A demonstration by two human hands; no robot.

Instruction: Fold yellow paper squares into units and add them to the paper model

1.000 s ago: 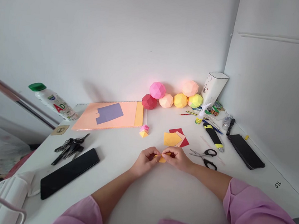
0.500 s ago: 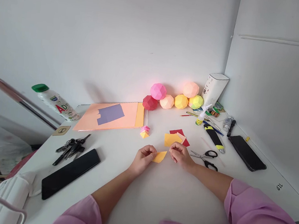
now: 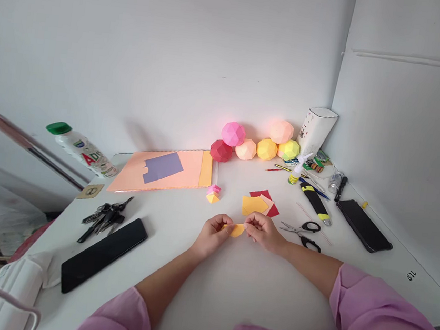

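Observation:
A small piece of yellow-orange paper (image 3: pixel 238 230) is held just above the table between my two hands. My left hand (image 3: pixel 214 234) pinches its left side, and my right hand (image 3: pixel 263 231) pinches its right edge. The paper looks curved; its ends are hidden behind my fingers. Just beyond my right hand lie several loose paper pieces: a yellow one (image 3: pixel 254 206), a red one (image 3: pixel 273 210) and a peach one (image 3: pixel 267 203). A small folded pink and yellow paper shape (image 3: pixel 213 194) sits beyond my left hand.
Scissors (image 3: pixel 303 232), a utility knife (image 3: pixel 316 202) and a glue bottle (image 3: pixel 295 172) lie or stand to the right. Faceted paper balls (image 3: pixel 245 149) line the wall. On the left are keys (image 3: pixel 106 216), a black phone (image 3: pixel 103 255), peach sheets (image 3: pixel 191 169) and a green-capped bottle (image 3: pixel 82 150).
My right hand has moved left and taken hold of the paper's right edge, which was free before. The paper now looks more bent. My left hand has barely moved.

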